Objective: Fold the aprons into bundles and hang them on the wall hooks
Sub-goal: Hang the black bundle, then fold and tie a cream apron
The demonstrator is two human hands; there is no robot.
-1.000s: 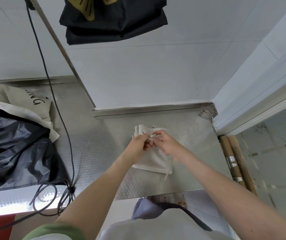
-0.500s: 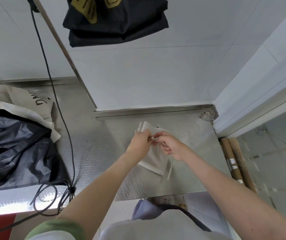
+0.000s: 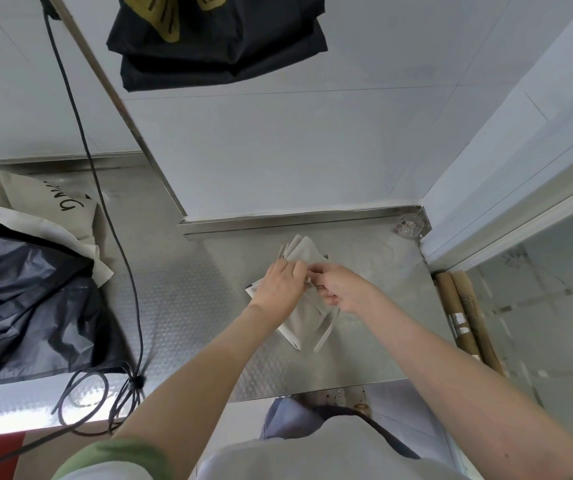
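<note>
A folded cream apron bundle (image 3: pixel 304 323) lies tilted on the steel counter (image 3: pixel 188 299), a loose strap trailing off its near corner. My left hand (image 3: pixel 276 285) lies on top of the bundle, fingers curled over its upper edge. My right hand (image 3: pixel 342 289) pinches a strap at the bundle's right side, close against the left fingertips. A folded black apron with a yellow print (image 3: pixel 215 39) hangs on the white wall above. The hook that holds it is out of view.
A heap of black and cream aprons (image 3: pixel 28 282) covers the counter's left part. A black cable (image 3: pixel 115 237) runs down from the wall and coils near the front edge. Two cardboard tubes (image 3: pixel 465 317) stand at the counter's right side. A wall corner juts in at the back.
The bundle has turned from lying square to tilted, its far corner pointing toward the wall. Both hands stayed on it, the right one shifting a little to the right with the strap.
</note>
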